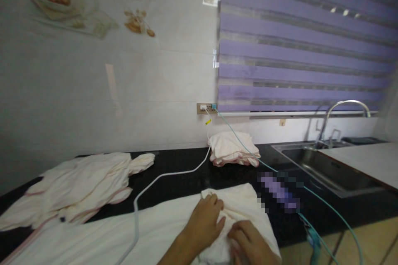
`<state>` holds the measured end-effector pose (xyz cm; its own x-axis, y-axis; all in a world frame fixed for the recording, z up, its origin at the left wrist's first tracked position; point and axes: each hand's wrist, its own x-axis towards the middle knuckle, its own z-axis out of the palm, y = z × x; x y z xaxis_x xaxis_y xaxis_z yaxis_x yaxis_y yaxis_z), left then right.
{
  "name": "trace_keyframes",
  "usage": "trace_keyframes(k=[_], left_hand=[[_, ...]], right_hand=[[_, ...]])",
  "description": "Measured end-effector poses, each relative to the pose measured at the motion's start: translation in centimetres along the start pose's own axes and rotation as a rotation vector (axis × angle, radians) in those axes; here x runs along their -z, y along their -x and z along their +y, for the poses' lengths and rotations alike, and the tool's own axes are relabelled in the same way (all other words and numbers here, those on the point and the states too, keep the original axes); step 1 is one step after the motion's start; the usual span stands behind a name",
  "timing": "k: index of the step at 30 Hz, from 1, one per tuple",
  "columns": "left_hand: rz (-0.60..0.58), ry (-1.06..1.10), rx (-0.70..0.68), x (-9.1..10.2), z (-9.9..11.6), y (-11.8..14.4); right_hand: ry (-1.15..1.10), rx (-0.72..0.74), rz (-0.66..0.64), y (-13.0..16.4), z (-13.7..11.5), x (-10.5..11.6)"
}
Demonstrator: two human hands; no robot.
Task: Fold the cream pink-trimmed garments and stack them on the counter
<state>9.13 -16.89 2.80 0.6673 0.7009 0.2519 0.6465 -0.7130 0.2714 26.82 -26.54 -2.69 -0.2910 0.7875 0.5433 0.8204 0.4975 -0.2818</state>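
Nearest, the left hand (205, 221) lies flat with fingers loosely spread on the cream cloth (130, 227) spread over the near edge of the black counter (186, 174), apparently pinning it, while the right hand (250, 244) curls its fingers into a bunched fold at the cloth's right end. Farther off lie a white cable (161, 178), a crumpled garment (81, 186) left, a folded pile (231, 149) by the wall socket (207, 108), and the sink (326, 165) far right; no writing is readable.

Dim, soft indoor light; glare streaks on the glossy wall (108, 78), edges blurred and stretched.
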Motion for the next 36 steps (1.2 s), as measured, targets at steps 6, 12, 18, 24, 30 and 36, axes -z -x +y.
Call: trace_keyframes(k=[6, 12, 18, 24, 30, 36], left_hand=[[0.141, -0.003, -0.042, -2.5, -2.5, 2.6], [0.346, -0.099, -0.074, -3.2, -3.2, 5.2], [0.383, -0.127, 0.103, -2.6, -4.8, 6.8], [0.044, -0.242, 0.238, -2.6, -5.0, 7.1], [-0.002, -0.243, 0.287, -2.5, -3.9, 6.4], [0.012, -0.187, 0.275, -4.5, -2.4, 3.8]], right_hand=[[0.049, -0.411, 0.12, 0.9, 5.2, 3.4], [-0.086, -0.696, -0.089, -0.6, 10.2, 5.2], [0.102, -0.822, -0.301, -3.4, 10.3, 5.4], [0.05, -0.705, -0.389, -5.4, 8.8, 4.0], [-0.122, -0.604, -0.167, -5.4, 9.4, 4.4], [-0.268, -0.524, 0.046, -6.1, 11.0, 6.9]])
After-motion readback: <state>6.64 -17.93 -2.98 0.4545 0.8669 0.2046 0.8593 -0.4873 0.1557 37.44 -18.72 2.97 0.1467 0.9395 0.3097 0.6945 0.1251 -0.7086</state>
